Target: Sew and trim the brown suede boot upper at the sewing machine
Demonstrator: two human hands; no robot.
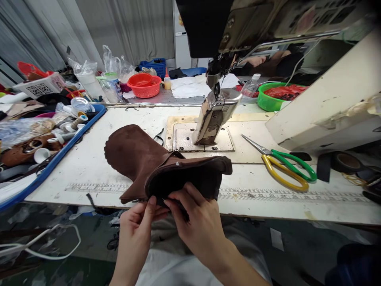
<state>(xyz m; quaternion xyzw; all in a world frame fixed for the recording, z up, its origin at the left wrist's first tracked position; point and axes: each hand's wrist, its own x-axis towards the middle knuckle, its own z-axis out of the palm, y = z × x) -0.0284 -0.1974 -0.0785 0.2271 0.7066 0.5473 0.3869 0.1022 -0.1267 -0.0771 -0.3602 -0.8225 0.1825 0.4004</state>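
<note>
We have a long white work table [89,167] in front of us, with a printed ruler scale running along its near side. Over it reaches a sewing machine [256,28], whose metal post [212,119] rises from a plate set in the tabletop. On our left, a blue-rimmed tray [53,163] is heaped with spools, plastic bags and scraps.

The brown piece [143,153], shaped like a boot upper with a dark inside, lies across the near edge of the table, just on our side of the post. Its mouth faces us, and its other end points away to the left.

Our right hand [198,216] has its fingers drawn narrow at the mouth's near edge, holding the material there. Our left hand [138,222] pinches that same edge just beside it, thumb on top.

Behind the machine's post we see a green basin [264,99] with red contents. Scissors [269,151] with one green and one yellow handle lie to the right of the post, blades spread slightly. Farther back stand a red basket [145,89], a clear bottle [251,85] and a small red-tipped bottle [167,82].
</note>
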